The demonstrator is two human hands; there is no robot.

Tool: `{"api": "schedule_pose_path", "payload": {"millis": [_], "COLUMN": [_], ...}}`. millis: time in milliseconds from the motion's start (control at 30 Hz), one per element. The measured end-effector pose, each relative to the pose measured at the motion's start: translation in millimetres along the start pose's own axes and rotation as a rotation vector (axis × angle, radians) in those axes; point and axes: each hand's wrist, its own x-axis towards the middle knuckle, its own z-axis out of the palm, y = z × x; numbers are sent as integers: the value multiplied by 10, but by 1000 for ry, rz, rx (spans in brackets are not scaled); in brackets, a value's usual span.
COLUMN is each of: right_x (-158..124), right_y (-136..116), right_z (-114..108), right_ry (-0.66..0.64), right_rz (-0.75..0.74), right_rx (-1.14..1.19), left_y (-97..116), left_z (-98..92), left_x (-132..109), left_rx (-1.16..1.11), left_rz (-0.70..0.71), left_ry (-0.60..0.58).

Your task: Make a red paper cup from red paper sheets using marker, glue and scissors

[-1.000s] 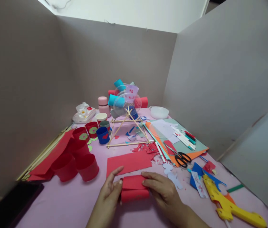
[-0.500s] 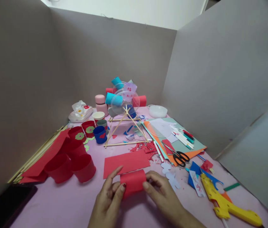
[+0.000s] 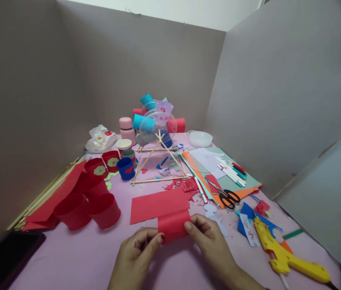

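Observation:
Both of my hands hold a small piece of red paper curled into a roll, just above the pink table. My left hand pinches its left end with thumb and curled fingers. My right hand grips its right end, fingers bent round it. Just behind the roll lies a flat red paper sheet.
Several red paper cylinders stand at the left. Scissors, markers and coloured sheets lie at the right, a yellow glue gun at the near right. A stick-framed wheel with cups stands behind. Grey boards wall the table.
The red paper has gone from a low flat fold on the table to a rolled piece raised between both hands. My left fingers have curled in.

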Motion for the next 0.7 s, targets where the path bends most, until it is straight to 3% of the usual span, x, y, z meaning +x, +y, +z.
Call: {"api": "schedule_pose_path", "payload": {"millis": [200,567,700], "right_x": [11,-15,-20], "right_y": [32,-7,26], "right_z": [-4,5,-4], "right_ry": [51,30,13], "right_rz": [19,-32,-115], "right_rx": [-60,-86,-140], "left_y": [7,-42,-46], "left_z": [24,110,89], "left_x": [-24,-57,-30], "left_rx": [81,-123,-126], "left_rz": [92,-97,-39], "left_ry": [10,6,39]}}
